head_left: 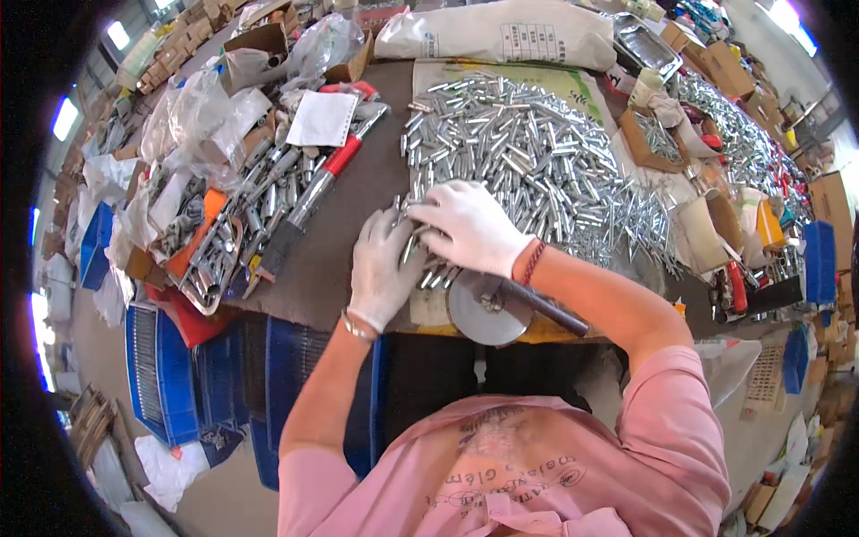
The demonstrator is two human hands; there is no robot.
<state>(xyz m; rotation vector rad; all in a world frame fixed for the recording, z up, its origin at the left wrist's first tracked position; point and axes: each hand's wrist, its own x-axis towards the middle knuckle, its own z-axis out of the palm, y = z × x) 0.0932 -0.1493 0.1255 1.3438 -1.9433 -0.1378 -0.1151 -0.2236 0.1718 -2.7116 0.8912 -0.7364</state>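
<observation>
Both my hands wear white gloves and meet at the left edge of a heaped pile of small silvery metal pieces (528, 148), rod- or tube-shaped. My left hand (380, 268) is curled with its palm turned inward, around a few metal pieces (399, 208) that show at its fingertips. Reaching across from the right, my right hand (472, 225) has bent fingers that close on the same pieces. Its fingertips are partly hidden, so how many pieces it grips cannot be made out. Just below it, a grey metal disc (488, 309) with a dark handle (550, 309) lies at the table's front edge.
On the left are tools and metal parts (268, 192), plastic bags (201, 116) and a white paper (322, 118). A white sack (501, 34) lies behind the pile. To the right stands a cardboard box (653, 139) of thin metal pieces. Blue crates (161, 371) stand below the table.
</observation>
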